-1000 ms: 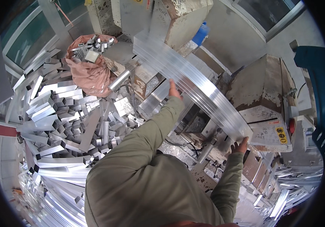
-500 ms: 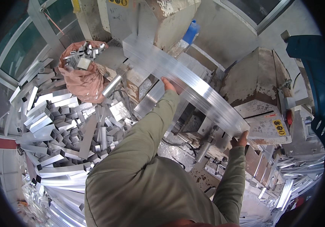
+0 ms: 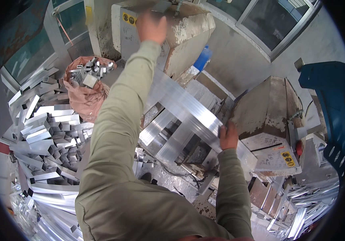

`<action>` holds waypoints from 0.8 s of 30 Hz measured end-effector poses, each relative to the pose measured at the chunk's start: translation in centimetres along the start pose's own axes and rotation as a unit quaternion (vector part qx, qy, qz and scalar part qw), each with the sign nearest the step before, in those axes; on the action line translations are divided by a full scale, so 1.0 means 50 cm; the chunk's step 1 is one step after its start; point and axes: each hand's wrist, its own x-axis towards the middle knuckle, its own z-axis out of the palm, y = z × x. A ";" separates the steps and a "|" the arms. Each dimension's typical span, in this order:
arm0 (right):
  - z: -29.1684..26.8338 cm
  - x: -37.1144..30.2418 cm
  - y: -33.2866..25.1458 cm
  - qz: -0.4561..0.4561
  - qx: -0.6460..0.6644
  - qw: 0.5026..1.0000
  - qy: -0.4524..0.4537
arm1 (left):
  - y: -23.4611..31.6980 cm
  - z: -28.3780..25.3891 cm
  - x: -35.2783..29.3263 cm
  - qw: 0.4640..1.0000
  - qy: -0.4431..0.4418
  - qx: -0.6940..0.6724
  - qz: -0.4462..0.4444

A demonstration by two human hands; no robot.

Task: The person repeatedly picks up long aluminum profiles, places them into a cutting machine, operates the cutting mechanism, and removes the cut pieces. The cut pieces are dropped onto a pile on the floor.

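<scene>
A long silvery aluminium profile lies diagonally across the machine bed between two worn housings. My right hand is on its right part, fingers closed over the edge. My left hand is raised off the profile, in front of the top of the left machine housing. Motion smears its fingers; the thumb stands out to the right. A dark handle-like part is beside those fingertips, and whether they touch it I cannot make out. My left forearm hides the profile's left end.
The right housing stands just past my right hand. To the left are a pink sack of offcuts and a large heap of cut profiles. A blue container sits behind; a dark blue bracket rises at the right.
My left hand has let go of the profile and moved up to the left housing. The profile has come down onto the bed. My right hand has shifted left along it.
</scene>
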 end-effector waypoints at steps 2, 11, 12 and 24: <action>0.022 -0.003 -0.021 0.054 -0.109 0.990 -0.065 | 0.002 0.023 0.075 0.996 -0.052 0.076 0.014; 0.026 0.003 -0.017 0.040 -0.092 0.994 -0.050 | -0.031 0.072 0.193 0.942 -0.145 0.295 -0.075; 0.027 0.009 -0.018 0.040 -0.099 0.993 -0.052 | -0.050 0.065 0.201 0.948 -0.115 0.291 -0.064; 0.037 0.000 -0.005 0.061 -0.102 0.988 -0.099 | -0.006 -0.356 -0.050 0.979 -0.012 -0.201 -0.008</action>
